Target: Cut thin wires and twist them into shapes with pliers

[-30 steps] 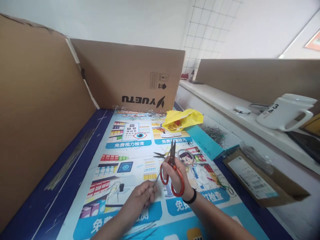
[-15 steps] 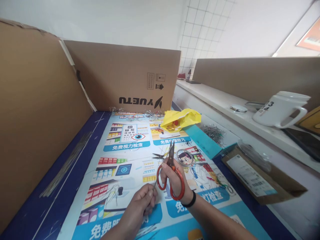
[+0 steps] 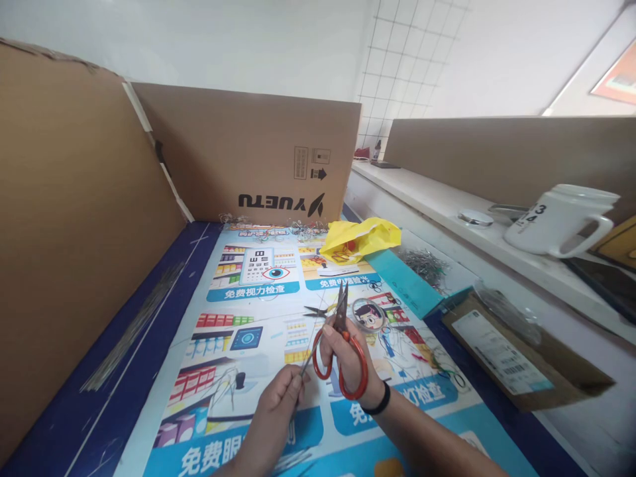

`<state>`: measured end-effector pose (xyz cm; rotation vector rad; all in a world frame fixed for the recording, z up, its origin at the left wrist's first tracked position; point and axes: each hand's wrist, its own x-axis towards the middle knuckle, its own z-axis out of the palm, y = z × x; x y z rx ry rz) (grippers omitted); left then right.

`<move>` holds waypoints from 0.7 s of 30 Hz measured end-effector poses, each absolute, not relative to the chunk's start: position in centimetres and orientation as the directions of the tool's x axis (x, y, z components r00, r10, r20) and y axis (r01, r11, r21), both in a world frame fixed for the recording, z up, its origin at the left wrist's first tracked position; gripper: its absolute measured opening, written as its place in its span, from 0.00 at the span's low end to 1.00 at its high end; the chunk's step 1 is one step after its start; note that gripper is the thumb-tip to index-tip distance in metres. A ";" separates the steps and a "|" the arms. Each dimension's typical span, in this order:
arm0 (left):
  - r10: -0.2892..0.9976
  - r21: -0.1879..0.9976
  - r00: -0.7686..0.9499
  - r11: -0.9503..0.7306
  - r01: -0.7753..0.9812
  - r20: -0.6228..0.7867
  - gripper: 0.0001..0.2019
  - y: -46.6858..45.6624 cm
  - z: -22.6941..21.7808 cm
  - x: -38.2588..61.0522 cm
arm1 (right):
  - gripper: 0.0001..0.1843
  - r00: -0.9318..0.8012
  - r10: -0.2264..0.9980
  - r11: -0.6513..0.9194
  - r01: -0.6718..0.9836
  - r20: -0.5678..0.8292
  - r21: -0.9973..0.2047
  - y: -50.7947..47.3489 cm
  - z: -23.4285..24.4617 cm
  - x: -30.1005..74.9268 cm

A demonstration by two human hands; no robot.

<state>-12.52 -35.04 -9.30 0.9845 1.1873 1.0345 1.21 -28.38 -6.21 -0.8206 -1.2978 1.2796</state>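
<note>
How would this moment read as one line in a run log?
Left hand: pinching thin strands | right hand: holding red-handled scissors, blades pointing away | yellow bag: lying beyond both hands

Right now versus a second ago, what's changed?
The left hand has drawn slightly back toward the wearer, away from the right hand. Nothing visibly taken or let go: left keeps the thin strands, right the red-handled scissors. Yellow bag unmoved.

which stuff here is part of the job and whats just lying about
Likely part of the job:
thin strands in the left hand
red-handled scissors in the right hand
similar strands laid at left

Probably just lying about:
white mug
brown labelled package
dark flat object
</note>
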 end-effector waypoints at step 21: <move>0.919 0.876 0.142 0.393 -0.278 -0.367 0.21 -35.3 -9.7 -11.6 | 0.13 -0.188 0.959 0.175 -0.197 0.213 -0.965 -28.6 -5.9 1.1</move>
